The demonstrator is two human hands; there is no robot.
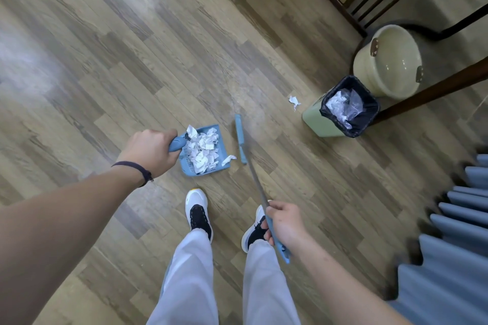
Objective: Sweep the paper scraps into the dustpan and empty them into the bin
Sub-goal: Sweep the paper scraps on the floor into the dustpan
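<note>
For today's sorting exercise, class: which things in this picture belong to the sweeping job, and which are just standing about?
Part of the job: dustpan in the left hand, holding paper scraps; broom in the right hand; stray scrap on the floor; green bin.

Just there: cream bucket; chair legs; blue curtain.

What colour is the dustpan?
Light blue, the dustpan full of white paper scraps, seen in the head view.

A: What is the left hand (150, 149) doing?
B: It is gripping the blue dustpan (204, 152), which is carrying paper scraps (203, 152).
A: And the right hand (284, 221)?
B: It is holding the broom (241, 140) just beside the dustpan. One scrap (294, 101) is lying near the bin (340, 111).
</note>
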